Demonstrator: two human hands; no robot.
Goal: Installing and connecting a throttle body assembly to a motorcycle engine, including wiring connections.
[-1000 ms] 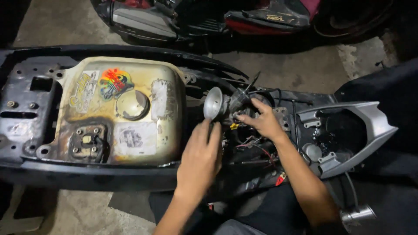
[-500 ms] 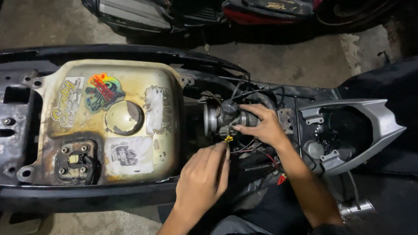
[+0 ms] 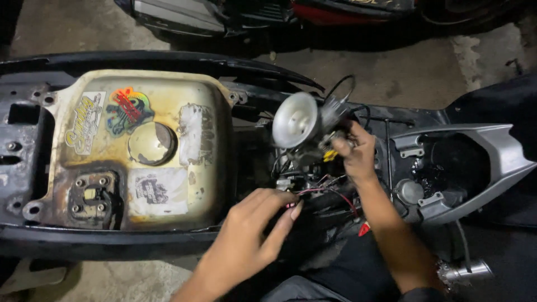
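indoors | bare concrete floor (image 3: 391,72) | stripped scooter frame (image 3: 140,59)

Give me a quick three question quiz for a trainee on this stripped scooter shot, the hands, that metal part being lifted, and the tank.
1. True or false: the right hand grips the metal part with the round silver face.
2. Which is nearest the left hand? A) the grey tail piece B) the red wires C) the round cap on the cream fuel tank
3. Fill in: the fuel tank lies to the ___ of the silver-faced part in the picture.

Key: 1 true. 2 B, the fingertips are at the wires; contact is unclear. 3 left.
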